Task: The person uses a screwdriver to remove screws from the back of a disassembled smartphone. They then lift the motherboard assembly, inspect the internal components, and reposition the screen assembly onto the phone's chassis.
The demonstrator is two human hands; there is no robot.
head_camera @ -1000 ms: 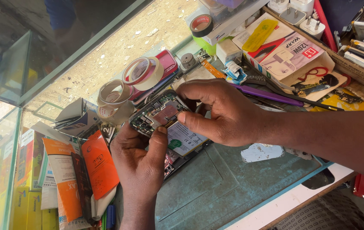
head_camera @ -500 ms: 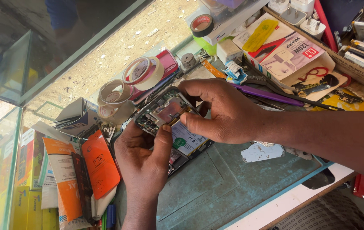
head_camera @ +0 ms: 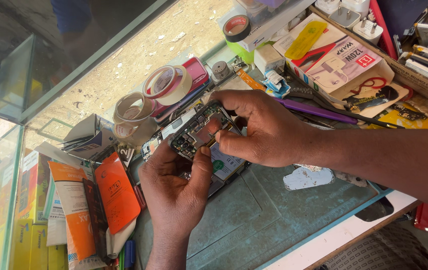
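Phone (head_camera: 201, 137) innards half hidden under both hands (head_camera: 224, 160).

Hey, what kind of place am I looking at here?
Probably a phone repair stall: both hands work on an opened phone over a green mat, with tape rolls and a charger box on a glass counter.

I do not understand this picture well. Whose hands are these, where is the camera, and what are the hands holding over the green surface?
The camera sits on a person's head and looks down at that person's own two bare hands. The left hand supports an opened phone with bare circuit board from below. The right hand grips its upper edge, thumb pressing on the board. Under them lies a worn green work mat on a glass counter. Nearby are pale tape rolls, orange flat packets and a purple-handled tool.
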